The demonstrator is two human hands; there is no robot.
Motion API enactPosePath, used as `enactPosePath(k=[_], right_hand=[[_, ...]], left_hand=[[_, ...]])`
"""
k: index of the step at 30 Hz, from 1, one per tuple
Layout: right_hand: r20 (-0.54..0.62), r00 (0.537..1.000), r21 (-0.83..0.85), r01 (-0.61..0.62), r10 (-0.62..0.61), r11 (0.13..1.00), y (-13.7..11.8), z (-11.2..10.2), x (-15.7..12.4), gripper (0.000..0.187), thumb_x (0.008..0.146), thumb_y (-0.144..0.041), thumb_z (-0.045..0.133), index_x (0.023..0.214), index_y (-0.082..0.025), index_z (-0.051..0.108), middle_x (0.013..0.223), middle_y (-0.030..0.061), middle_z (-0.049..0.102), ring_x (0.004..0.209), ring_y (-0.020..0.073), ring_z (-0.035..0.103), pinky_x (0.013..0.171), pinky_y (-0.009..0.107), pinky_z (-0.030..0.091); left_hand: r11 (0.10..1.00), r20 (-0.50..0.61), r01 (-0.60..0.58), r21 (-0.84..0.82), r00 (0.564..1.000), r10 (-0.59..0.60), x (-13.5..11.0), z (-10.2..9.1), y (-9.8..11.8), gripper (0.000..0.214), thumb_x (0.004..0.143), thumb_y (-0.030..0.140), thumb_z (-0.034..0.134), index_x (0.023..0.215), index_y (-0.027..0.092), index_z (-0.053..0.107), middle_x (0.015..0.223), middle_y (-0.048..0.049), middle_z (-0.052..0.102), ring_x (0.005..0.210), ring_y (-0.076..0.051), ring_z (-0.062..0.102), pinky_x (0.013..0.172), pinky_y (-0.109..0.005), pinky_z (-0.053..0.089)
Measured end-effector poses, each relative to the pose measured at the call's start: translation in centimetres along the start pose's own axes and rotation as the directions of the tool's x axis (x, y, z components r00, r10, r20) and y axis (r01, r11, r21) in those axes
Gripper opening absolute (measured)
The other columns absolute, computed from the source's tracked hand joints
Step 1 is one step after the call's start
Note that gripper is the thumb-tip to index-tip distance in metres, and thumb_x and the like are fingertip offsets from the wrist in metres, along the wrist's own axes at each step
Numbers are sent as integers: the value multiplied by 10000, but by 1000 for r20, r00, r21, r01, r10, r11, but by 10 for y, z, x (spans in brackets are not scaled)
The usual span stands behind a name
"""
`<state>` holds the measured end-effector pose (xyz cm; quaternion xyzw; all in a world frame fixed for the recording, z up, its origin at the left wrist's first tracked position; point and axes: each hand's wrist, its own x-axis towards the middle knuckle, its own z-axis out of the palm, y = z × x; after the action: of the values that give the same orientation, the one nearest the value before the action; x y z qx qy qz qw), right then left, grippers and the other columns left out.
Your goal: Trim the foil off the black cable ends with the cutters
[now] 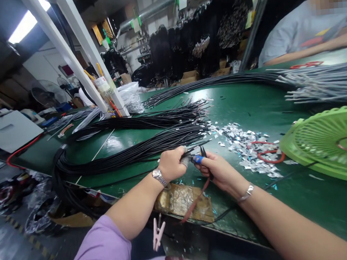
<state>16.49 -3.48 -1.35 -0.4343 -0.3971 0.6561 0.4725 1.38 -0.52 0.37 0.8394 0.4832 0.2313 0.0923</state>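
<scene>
My left hand (173, 163), with a watch at its wrist, is closed on a thin black cable (203, 143) whose end sticks out past the fingertips. Close beside it, my right hand (218, 168) has blue tape round a finger and is closed on a small dark tool (203, 151) with two pointed tips. A reddish-brown strap (194, 204) hangs below that hand. The tool's exact kind is partly hidden by the fingers. Just behind my hands lie the ends of a thick bundle of black cables (151, 147).
Silvery foil scraps (250, 148) and red-handled scissors (273, 157) lie beside a green fan grille (318, 134). Grey cables (322, 82) are at the far right, near a co-worker (298, 32). A pink clothes-peg (158, 233) hangs at the table (326, 202) edge; white posts (88, 44) stand at left.
</scene>
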Motion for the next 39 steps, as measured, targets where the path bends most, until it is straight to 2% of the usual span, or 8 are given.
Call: enactPosePath(k=[3,8,11,13,16,21,28,39], right_hand=[[47,999,-98,0,4,995,2,1,-2,414,513,-470,775,625,-187,495,469,-67,440,399,40,269,391,199,162],[-101,980,-187,151,-172,971,5,-3,2,455,702,-660,572,743,-210,519,548,-52,444,406,71,259,382,227,176],[-60,975,-245,191,-212,950,7,-5,4,540,748,-751,437,770,-220,530,490,-73,331,409,96,230,390,243,181],[-14,972,-298,218,-233,929,8,-6,4,564,743,-765,434,746,-213,546,471,-77,283,424,104,244,405,248,189],[32,961,-361,269,-276,893,8,-5,3,544,730,-741,491,696,-203,566,491,-51,346,455,108,285,424,255,204],[13,963,-354,255,-267,900,7,-4,2,553,695,-747,526,619,-200,545,496,-35,385,463,102,287,436,257,199],[2,971,-287,230,-239,930,2,-2,-3,543,667,-744,571,621,-203,550,513,-21,420,468,104,303,434,255,205],[-10,970,-292,229,-243,928,2,-1,-2,540,644,-739,592,599,-203,546,504,-28,411,463,99,291,434,256,194]], left_hand=[[1000,-67,2,14,998,-1,-1,3,-1,107,704,196,594,811,188,602,686,-30,649,638,-175,604,589,-247,417],[997,-197,16,-76,980,-31,-1,4,-4,36,748,192,568,782,188,581,686,-24,654,635,-153,611,595,-231,442],[996,-256,5,-92,966,-28,-2,4,-5,60,751,190,574,809,193,587,706,-20,667,639,-148,622,604,-228,462],[997,-293,0,-75,956,-22,-2,4,-6,67,752,199,578,817,195,592,718,-24,674,642,-152,628,601,-230,470],[999,-324,-17,-32,946,6,-3,5,-6,77,756,211,577,830,198,595,718,-30,679,652,-164,639,604,-238,478],[1000,-298,-19,23,954,25,-4,5,-3,69,767,233,579,827,203,594,705,-30,679,659,-165,645,613,-234,482],[999,-259,13,34,966,-4,-5,1,0,124,796,273,552,869,198,617,761,-51,701,716,-188,660,649,-262,490],[994,-222,-26,102,974,48,-6,0,0,149,761,227,553,883,180,624,771,-67,700,727,-209,662,652,-282,499]])
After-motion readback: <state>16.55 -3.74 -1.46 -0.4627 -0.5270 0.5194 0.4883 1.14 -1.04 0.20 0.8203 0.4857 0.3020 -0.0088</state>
